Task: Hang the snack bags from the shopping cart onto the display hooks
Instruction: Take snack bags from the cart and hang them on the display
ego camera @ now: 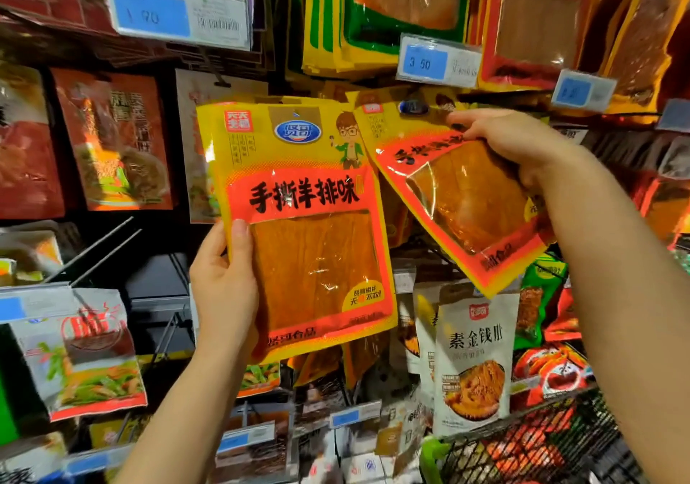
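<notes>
Two yellow snack bags raised before the display hooks (220,82), above the shopping cart (530,446): left hand (224,282) grip clamped on upright bag (298,222), right hand (519,143) clamped on tilted bag (459,200), seemingly lining up hang-holes.

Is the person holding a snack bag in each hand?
Yes: the left hand grips an upright yellow snack bag by its lower left edge, and the right hand holds a second, tilted yellow bag.
</notes>
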A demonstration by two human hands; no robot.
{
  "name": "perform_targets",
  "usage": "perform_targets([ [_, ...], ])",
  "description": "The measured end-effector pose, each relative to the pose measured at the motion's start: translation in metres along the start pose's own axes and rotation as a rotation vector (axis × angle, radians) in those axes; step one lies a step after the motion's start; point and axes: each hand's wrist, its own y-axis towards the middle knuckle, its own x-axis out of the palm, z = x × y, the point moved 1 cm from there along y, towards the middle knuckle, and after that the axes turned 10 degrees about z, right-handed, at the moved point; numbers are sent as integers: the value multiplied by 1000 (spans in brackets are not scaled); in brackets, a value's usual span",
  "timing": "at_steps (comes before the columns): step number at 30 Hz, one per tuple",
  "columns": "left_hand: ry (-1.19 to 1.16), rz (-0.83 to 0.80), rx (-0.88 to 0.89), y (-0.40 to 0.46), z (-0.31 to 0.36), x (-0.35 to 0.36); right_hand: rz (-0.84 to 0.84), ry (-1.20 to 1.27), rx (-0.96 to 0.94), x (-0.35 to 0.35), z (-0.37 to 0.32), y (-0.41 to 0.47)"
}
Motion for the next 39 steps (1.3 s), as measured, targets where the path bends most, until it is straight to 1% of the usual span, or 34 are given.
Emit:
perform_targets([
  [2, 18, -1, -15, -1, 0, 0, 29, 27, -4, 15, 8, 3],
  [7, 65, 49, -36, -3, -6, -14, 109, 231, -15, 63, 41, 14],
  [10, 96, 93, -61, 2, -9, -30, 154, 261, -28, 86, 47, 21],
  [12, 123, 110, -69, 8, -11, -41, 162, 234, -6, 98, 47, 25],
  [14, 151, 137, -62, 13, -9, -49, 205, 202, 29, 113, 54, 37],
  [16, 142, 163, -65, 17, -4, -55, 240, 125, 23, 128, 59, 48],
  [21, 83, 129, -103, 25, 5, -59, 286, -83, 80, 139, 55, 37],
  [23, 62, 115, -122, 25, 5, -54, 359, -105, 19, 133, 52, 18],
  [25, 47, 89, -129, 23, 3, -47, 437, 75, -121, 128, 46, -13],
  [26, 46, 72, -123, 22, 1, -42, 411, 227, -190, 125, 41, -28],
  [27, 46, 56, -117, 21, -1, -36, 323, 366, -237, 124, 36, -44],
  [28, 39, 45, -123, 19, -1, -30, 196, 451, -262, 123, 32, -58],
  [30, 20, 25, -150, 14, -1, -17, -55, 496, -308, 125, 30, -79],
  [31, 8, 9, -164, 11, -2, -12, -122, 492, -317, 128, 34, -85],
  [33, -3, -38, -189, 8, -4, -3, -133, 509, -281, 130, 46, -90],
  [37, 46, -95, -161, 5, -6, 10, -85, 658, -161, 113, 58, -95],
  [39, 34, -107, -150, 7, -4, 11, -49, 699, -137, 100, 62, -96],
])
